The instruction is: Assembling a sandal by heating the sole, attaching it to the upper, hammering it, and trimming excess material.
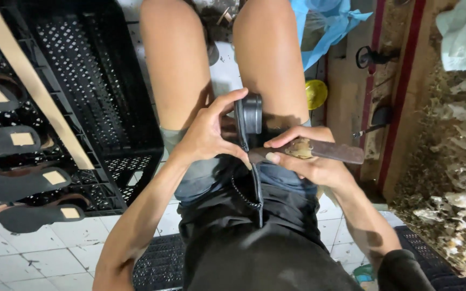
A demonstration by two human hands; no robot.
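My left hand [208,132] grips a dark grey shoe sole [249,116] held on edge between my knees, heel end up. My right hand [308,159] holds a worn knife [319,149] with a brown, stained handle; its blade tip meets the sole's edge just below my left thumb. The sole's lower part runs down over my lap and dark shorts. I am seated, with both bare knees in view.
Black perforated plastic crates [98,81] stand at left, with several dark sandals [22,180] laid in a row and a pale wooden strip [39,89] across them. A yellow lid [315,92] and blue plastic sheet [324,24] lie ahead. A cluttered, scrap-covered bench [449,156] stands at right. White tiles cover the floor.
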